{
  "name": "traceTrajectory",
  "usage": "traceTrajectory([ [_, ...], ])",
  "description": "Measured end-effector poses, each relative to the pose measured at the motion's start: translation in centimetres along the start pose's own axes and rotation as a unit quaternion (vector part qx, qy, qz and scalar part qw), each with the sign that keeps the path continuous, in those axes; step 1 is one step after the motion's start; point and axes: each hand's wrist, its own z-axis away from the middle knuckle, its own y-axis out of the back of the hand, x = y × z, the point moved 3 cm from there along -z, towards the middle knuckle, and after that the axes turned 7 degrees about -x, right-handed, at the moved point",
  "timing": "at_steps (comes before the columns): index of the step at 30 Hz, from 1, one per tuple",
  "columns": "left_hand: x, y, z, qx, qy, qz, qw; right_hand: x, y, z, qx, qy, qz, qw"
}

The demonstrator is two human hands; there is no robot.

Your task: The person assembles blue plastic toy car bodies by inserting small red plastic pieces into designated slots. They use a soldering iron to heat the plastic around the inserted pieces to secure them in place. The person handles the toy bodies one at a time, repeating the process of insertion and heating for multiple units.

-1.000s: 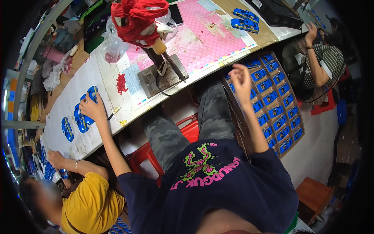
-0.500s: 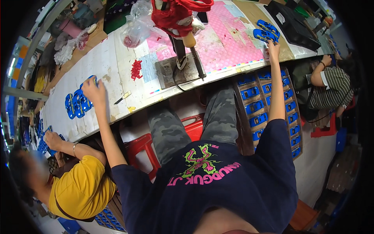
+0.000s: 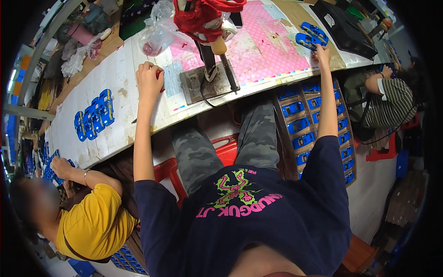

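My left hand (image 3: 150, 81) is over the small red pieces (image 3: 160, 75) on the table, fingers curled down and fingertips out of sight. Some red shows beside the thumb; what the fingers hold, if anything, is hidden. At the far right, my right hand (image 3: 321, 55) grips the near end of a blue toy car (image 3: 306, 40) with closed fingers. A second blue toy car (image 3: 315, 31) lies just beyond it. Several blue toy cars (image 3: 93, 115) stand side by side in a row on the table's left part.
Between my hands, a stand wrapped in red cloth (image 3: 198, 21) carries a wooden-handled iron (image 3: 226, 64). A clear plastic bag (image 3: 159, 32) and a black box (image 3: 344, 27) lie farther back. Trays of blue cars (image 3: 300, 124) stand below right. Co-workers sit on both sides, one in yellow (image 3: 99, 221).
My left hand has let go of the blue car at the left end of the table and moved right to the red pieces. My right hand stays at its car.
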Motion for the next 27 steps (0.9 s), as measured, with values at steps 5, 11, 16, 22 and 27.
traceTrajectory([
  [5, 0.1, 0.4, 0.3, 0.034, 0.008, 0.055, 0.998, -1.4, 0.6, 3.2, -0.041, 0.036, -0.119, 0.991],
  [11, 1.2, 2.5, 1.4, 0.078, 0.136, 0.27, 0.95, -4.4, 2.8, 12.4, -0.033, 0.097, -0.364, 0.926],
  [16, 5.1, 6.3, 3.5, 0.14, 0.171, 0.382, 0.897, -7.1, 4.5, 23.8, -0.062, 0.172, -0.318, 0.93],
  [22, 14.1, 9.8, 5.7, 0.062, 0.106, 0.553, 0.824, -10.6, 3.2, 35.5, -0.332, 0.208, -0.141, 0.909],
  [27, 19.8, 9.9, 6.6, -0.056, 0.0, 0.684, 0.727, -12.9, 0.0, 38.6, -0.398, 0.381, -0.1, 0.829],
])
